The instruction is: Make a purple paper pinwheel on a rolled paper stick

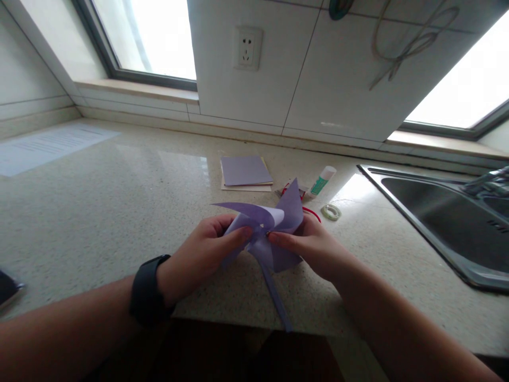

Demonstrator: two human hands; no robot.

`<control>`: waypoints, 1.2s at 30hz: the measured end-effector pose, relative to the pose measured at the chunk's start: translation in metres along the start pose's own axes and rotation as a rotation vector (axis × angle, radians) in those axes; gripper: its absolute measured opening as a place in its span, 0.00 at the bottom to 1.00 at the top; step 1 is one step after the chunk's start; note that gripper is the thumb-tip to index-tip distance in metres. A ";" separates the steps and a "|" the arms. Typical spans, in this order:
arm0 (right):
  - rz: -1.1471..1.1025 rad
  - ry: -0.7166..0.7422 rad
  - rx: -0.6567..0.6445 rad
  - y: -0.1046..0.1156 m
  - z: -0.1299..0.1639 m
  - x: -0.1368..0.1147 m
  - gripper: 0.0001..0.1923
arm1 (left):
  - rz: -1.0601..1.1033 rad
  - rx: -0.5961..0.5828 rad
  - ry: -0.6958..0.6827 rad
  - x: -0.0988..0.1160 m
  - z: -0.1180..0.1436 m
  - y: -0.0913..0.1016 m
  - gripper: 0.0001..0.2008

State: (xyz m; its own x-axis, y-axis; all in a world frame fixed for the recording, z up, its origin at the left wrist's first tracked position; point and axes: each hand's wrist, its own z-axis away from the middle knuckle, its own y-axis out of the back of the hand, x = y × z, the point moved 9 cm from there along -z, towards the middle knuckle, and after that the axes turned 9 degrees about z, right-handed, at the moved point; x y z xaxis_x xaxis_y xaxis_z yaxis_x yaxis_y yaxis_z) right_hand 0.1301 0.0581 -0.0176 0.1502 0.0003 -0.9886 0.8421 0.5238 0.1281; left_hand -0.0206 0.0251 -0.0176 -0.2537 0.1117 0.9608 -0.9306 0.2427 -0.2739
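A purple paper pinwheel (265,227) is held just above the speckled countertop (119,212), its purple paper stick (277,297) pointing toward me. My left hand (202,253), with a black watch on the wrist, pinches the pinwheel's left side near the centre. My right hand (308,245) grips the right side, fingertips pressed at the hub. Both hands hold the folded blades together.
Behind the hands lie a stack of purple paper sheets (245,171), a glue stick (322,181), red-handled scissors (304,204) partly hidden, and a small tape roll (331,211). A steel sink (449,217) is at the right. A printed sheet (47,146) lies at far left.
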 end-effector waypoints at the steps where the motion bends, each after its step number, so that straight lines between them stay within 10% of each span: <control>1: -0.007 -0.006 0.000 0.000 0.000 0.001 0.18 | -0.001 0.008 0.013 -0.001 0.000 0.001 0.15; 36: 0.022 -0.053 0.031 -0.005 -0.003 0.007 0.17 | -0.310 0.018 -0.097 0.006 0.004 -0.004 0.13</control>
State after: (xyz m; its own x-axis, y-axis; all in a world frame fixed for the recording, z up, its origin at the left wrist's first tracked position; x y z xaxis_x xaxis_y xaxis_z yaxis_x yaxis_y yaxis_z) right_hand 0.1257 0.0578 -0.0251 0.1953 -0.0345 -0.9801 0.8540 0.4974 0.1527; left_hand -0.0197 0.0211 -0.0106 0.0195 -0.0575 0.9982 -0.9717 0.2340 0.0325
